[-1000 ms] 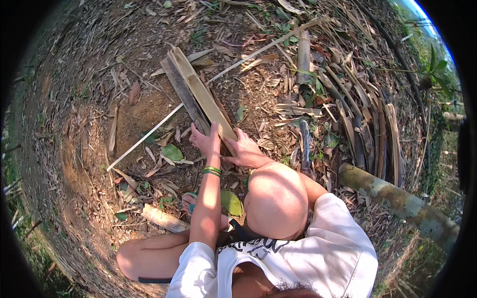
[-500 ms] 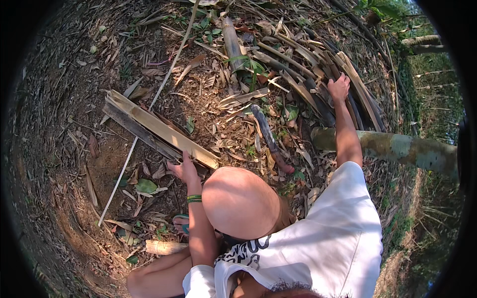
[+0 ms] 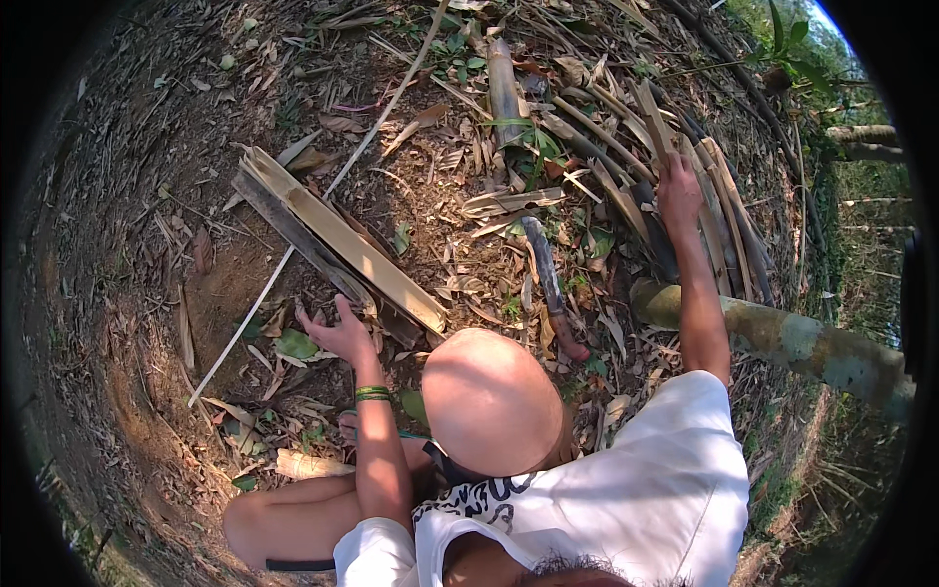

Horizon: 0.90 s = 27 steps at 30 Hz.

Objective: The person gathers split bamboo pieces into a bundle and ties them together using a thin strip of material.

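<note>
My right hand (image 3: 678, 194) is stretched out to the far right and closed round a split bamboo piece (image 3: 653, 115), which stands up at a tilt over a pile of split bamboo (image 3: 719, 225). My left hand (image 3: 340, 331) is held open with fingers spread and nothing in it. It hovers just beside the near end of a small stack of split bamboo pieces (image 3: 352, 249), pale inside and grey-brown outside, lying slantwise on the ground. Between the hands lies a long knife (image 3: 550, 279) with a dark blade and a brown, red-ended handle.
A thick mottled log (image 3: 782, 328) runs to the right below the pile. A bamboo section (image 3: 503, 88) lies at the far middle. One long thin pole (image 3: 386, 112) crosses the ground and passes under the left stack. A short pale bamboo piece (image 3: 311, 464) lies near my bent leg.
My right hand has closed on a bamboo piece in the pile and lifted it at a tilt. My left hand has moved left, away from the stack's near end, with its fingers spread.
</note>
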Available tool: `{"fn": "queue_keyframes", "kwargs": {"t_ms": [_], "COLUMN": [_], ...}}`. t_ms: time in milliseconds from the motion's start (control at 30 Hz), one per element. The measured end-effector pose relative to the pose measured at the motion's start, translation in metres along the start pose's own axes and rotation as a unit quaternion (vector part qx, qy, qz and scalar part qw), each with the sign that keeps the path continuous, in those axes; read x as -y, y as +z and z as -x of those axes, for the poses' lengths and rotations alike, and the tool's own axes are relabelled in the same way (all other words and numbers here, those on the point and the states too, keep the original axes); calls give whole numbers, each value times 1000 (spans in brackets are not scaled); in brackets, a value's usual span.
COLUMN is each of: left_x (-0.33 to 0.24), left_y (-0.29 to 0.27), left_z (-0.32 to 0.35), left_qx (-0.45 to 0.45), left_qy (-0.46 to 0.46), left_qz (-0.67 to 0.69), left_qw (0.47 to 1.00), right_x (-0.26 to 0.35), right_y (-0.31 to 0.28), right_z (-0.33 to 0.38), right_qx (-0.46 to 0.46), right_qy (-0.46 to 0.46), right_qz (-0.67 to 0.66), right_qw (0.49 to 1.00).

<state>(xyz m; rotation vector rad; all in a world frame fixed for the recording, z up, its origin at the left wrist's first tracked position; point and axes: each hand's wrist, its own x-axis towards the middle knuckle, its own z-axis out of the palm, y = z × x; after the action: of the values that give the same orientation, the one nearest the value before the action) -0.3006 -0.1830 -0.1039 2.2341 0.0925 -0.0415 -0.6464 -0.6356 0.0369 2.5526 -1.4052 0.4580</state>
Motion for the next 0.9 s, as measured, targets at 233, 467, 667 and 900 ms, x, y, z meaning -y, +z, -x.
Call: {"fn": "queue_keyframes", "kwargs": {"t_ms": [233, 467, 667, 900], "left_x": [-14, 44, 104, 65], "left_y": [-6, -51, -118, -90], "left_z": [-18, -31, -50, -27], "left_qx": [-23, -92, 37, 254], "left_qy": [-33, -224, -256, -233], "left_qz": [162, 342, 561, 363], "left_qw": [986, 908, 787, 866], "right_x": [276, 452, 498, 454], "right_y": [-120, -110, -10, 99], "right_z": [-30, 24, 61, 93], "right_qx": [61, 107, 83, 164], "right_qy": [-331, -623, -761, -767], "right_qz": [-355, -474, -391, -248], "right_qw": [872, 613, 512, 568]}}
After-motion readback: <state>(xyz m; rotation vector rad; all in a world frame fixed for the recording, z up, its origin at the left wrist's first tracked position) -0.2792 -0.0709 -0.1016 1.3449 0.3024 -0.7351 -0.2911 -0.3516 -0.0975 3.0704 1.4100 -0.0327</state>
